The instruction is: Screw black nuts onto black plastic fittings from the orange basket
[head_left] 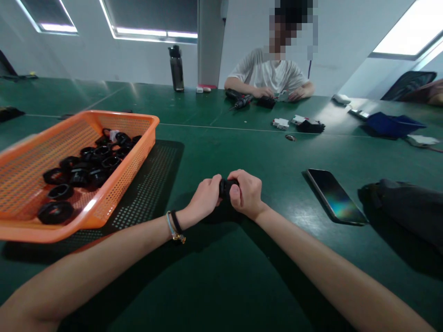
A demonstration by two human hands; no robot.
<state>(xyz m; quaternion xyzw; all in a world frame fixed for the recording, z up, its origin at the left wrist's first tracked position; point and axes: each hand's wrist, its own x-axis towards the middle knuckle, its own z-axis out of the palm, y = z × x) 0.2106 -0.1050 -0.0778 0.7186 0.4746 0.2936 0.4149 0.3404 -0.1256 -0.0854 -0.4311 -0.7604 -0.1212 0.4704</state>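
Note:
Between my two hands, a little above the green table [207,258], is a small black plastic fitting [226,188]. My left hand [206,196] grips its left end, thumb on top, with a bracelet and a black band at the wrist. Around its right end my right hand [246,191] is closed, fingers curled and thumb pressed against it. Much of the fitting is hidden by the fingers. To the left stands an orange perforated basket [119,184] holding several black ring-shaped and threaded plastic fittings [83,170].
A phone [335,196] lies right of my hands, beside a dark cloth item [404,207]. Across the table a person [266,74] sits handling small parts near a power drill [240,99]. A dark bottle [176,69], white-and-black parts [309,124] and a blue bin [392,124] stand farther back.

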